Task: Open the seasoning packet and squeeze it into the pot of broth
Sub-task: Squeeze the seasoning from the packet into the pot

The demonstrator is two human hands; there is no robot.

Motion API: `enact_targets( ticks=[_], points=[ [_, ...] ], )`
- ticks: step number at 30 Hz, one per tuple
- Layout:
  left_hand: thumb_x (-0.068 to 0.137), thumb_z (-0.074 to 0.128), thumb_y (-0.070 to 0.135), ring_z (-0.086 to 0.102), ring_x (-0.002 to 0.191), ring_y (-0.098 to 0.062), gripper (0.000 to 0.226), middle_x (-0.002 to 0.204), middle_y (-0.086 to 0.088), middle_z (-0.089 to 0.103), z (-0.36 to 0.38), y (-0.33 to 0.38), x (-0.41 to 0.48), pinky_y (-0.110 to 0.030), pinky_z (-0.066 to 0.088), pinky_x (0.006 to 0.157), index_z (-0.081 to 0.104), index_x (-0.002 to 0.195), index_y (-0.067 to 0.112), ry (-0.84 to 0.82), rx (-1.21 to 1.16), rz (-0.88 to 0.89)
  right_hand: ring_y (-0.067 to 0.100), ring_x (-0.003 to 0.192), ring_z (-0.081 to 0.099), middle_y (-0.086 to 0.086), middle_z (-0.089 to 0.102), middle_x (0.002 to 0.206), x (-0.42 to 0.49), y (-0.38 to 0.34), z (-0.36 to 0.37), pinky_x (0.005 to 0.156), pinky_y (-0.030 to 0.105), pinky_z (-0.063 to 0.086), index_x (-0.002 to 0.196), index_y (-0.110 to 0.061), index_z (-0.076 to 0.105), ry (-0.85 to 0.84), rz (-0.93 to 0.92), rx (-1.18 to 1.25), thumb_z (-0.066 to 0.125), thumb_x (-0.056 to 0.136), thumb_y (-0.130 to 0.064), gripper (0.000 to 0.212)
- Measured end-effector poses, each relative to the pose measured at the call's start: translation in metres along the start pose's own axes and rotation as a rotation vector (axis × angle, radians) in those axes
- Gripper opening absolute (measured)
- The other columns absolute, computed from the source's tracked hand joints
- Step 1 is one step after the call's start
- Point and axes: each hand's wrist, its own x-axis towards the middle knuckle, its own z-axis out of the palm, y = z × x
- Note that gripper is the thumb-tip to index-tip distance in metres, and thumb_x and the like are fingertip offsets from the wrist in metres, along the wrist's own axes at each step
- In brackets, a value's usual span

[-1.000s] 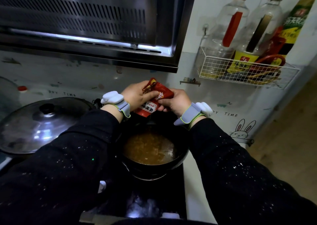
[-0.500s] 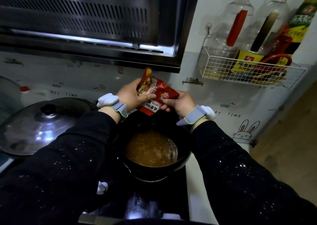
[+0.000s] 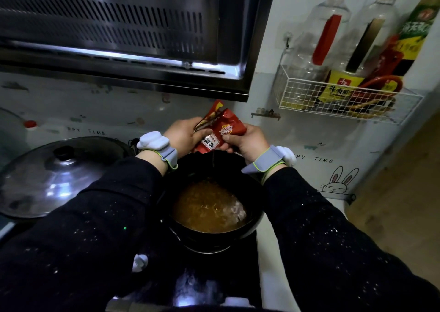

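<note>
A red seasoning packet (image 3: 217,130) is held upright over the far rim of a black pot (image 3: 258,219). My left hand (image 3: 182,134) grips its left side and my right hand (image 3: 245,140) pinches its right side and bottom. A thin dark stream (image 3: 213,159) falls from the packet's lower end toward the brown broth (image 3: 209,205) in the pot. The packet's top corner is split into two flaps.
A wok covered by a glass lid (image 3: 59,176) sits to the left on the stove. The range hood (image 3: 123,33) hangs low above. A white wire rack (image 3: 342,100) with bottles is on the right wall. A white counter edge (image 3: 269,264) runs right of the cooktop.
The packet has been turned more upright and squeezed together between both hands. A thin stream now runs from its bottom into the pot.
</note>
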Motion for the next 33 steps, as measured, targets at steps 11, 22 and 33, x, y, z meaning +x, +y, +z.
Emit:
enact_targets(
  ticks=[11, 22, 33],
  points=[
    [0.084, 0.063, 0.031, 0.06, 0.085, -0.023, 0.027, 0.092, -0.007, 0.067, -0.001, -0.002, 0.003, -0.03, 0.042, 0.072, 0.061, 0.101, 0.01, -0.051, 0.085, 0.029, 0.009, 0.036, 0.056, 0.004, 0.062, 0.041, 0.001, 0.005, -0.001, 0.037, 0.015, 0.042, 0.073, -0.007, 0.058, -0.017, -0.024, -0.032, 0.06, 0.08, 0.009, 0.018],
    [0.085, 0.061, 0.036, 0.062, 0.091, -0.031, 0.033, 0.097, -0.015, 0.067, -0.001, -0.001, 0.008, -0.028, 0.037, 0.069, 0.056, 0.102, 0.008, -0.086, 0.198, 0.071, 0.011, 0.038, 0.057, 0.005, 0.063, 0.043, 0.004, 0.005, -0.001, 0.039, 0.016, 0.043, 0.072, -0.007, 0.06, -0.022, -0.033, -0.027, 0.061, 0.08, 0.007, 0.016],
    [0.087, 0.055, 0.042, 0.061, 0.099, -0.033, 0.043, 0.106, -0.018, 0.066, 0.0, 0.002, 0.011, -0.034, 0.045, 0.079, 0.056, 0.113, 0.007, -0.199, 0.32, 0.06, 0.008, 0.035, 0.056, 0.003, 0.06, 0.039, 0.006, 0.006, -0.003, 0.038, 0.014, 0.042, 0.073, -0.009, 0.058, -0.026, -0.066, -0.049, 0.059, 0.08, 0.01, 0.02]
  ],
)
